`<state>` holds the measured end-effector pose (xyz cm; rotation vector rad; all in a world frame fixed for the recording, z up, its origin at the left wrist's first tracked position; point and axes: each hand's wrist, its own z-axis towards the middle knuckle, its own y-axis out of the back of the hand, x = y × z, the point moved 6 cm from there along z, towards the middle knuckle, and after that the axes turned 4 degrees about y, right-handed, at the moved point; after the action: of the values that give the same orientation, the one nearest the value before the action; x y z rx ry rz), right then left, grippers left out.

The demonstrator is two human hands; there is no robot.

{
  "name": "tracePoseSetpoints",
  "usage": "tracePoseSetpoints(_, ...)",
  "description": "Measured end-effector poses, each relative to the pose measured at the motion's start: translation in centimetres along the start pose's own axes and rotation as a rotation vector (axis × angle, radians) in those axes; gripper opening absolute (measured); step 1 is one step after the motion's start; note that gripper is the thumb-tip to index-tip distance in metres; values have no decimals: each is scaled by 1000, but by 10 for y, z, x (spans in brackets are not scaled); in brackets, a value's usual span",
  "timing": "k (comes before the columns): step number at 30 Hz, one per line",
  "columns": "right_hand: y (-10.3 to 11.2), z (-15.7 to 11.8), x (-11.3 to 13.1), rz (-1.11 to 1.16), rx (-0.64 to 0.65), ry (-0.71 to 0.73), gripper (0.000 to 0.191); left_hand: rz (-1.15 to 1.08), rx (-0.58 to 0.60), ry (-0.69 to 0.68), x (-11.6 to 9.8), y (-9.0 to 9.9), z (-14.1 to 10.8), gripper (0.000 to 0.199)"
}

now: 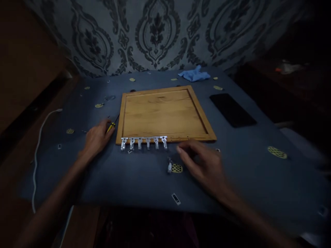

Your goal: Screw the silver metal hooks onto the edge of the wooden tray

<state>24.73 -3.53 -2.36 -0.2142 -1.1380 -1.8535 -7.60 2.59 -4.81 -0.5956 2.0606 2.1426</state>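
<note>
A framed wooden board lies on the blue patterned cloth. Several silver metal clips are lined up along its front edge, from the left corner to past the middle; small dark holes show to their right. My left hand rests beside the board's left edge, fingers closed round the yellow-and-black handle of a screwdriver. Just off the front right part of the board is my right hand, thumb and index finger pinched together; whatever is between them is too small to make out. A loose metal clip lies left of it.
A black phone lies right of the board. Behind the board is a crumpled blue cloth, near the patterned curtain. A white cable runs down the table's left side. The table's front edge is close below my hands.
</note>
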Motion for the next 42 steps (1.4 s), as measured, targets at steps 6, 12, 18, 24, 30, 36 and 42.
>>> tracePoseSetpoints(6, -1, -43, 14, -52, 0, -27, 17, 205, -132, -57, -6, 15, -7, 41)
tracePoseSetpoints(12, -14, -55, 21, -167, 77, -42, 27, 159, -302, -124, -21, 38, -22, 33)
tracePoseSetpoints(18, -27, -57, 13, -109, 147, -162, 23, 70, -368, -320, -50, 31, -41, 25)
tracePoseSetpoints(24, -33, -61, -4, 173, 163, -394, 23, -159, -193, -531, -93, 10, -59, 16)
tracePoseSetpoints(30, -21, -53, -11, 272, 20, -436, 20, -278, 37, -694, -139, -6, -62, 12)
tracePoseSetpoints(36, -19, -42, -26, 254, -30, -407, 23, -287, 158, -721, -157, -25, -50, 18)
tracePoseSetpoints(42, -23, -31, -36, 255, -14, -357, 23, -295, 239, -657, -160, -36, -43, 22)
